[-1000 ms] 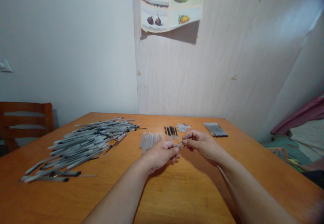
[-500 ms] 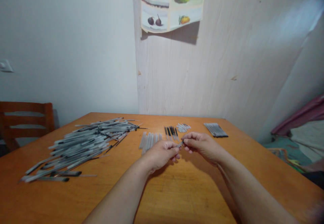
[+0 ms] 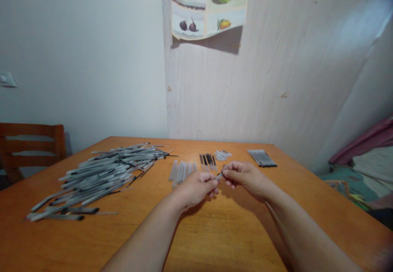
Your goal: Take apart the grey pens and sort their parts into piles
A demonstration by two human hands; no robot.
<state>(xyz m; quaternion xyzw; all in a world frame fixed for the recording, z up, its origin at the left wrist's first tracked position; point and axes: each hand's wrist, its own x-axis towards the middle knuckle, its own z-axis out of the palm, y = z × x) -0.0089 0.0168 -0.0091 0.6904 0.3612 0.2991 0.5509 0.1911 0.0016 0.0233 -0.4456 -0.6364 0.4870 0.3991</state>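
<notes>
Above the middle of the table, my left hand (image 3: 196, 188) pinches a thin grey pen (image 3: 218, 177) between thumb and fingers. My right hand (image 3: 244, 177) grips the pen's other, dark end with its fingertips. Only a short stretch of the pen shows between the hands. Just beyond my left hand lies a row of clear pen barrels (image 3: 181, 170). Behind the hands are several black-tipped pen refills (image 3: 208, 160) side by side. Past these sits a small heap of whitish pen caps (image 3: 222, 155).
A large loose pile of pens and pen parts (image 3: 107, 171) covers the table's left side. At the back right, a neat row of pens (image 3: 262, 157) lies on the wooden table (image 3: 208, 239). A chair (image 3: 30, 147) stands at the left; fruit pictures (image 3: 211, 7) hang on the wall.
My right hand has lowered slightly, and its fingers have shifted around the pen's dark end. The left hand stays nearly still; the piles and rows are unchanged.
</notes>
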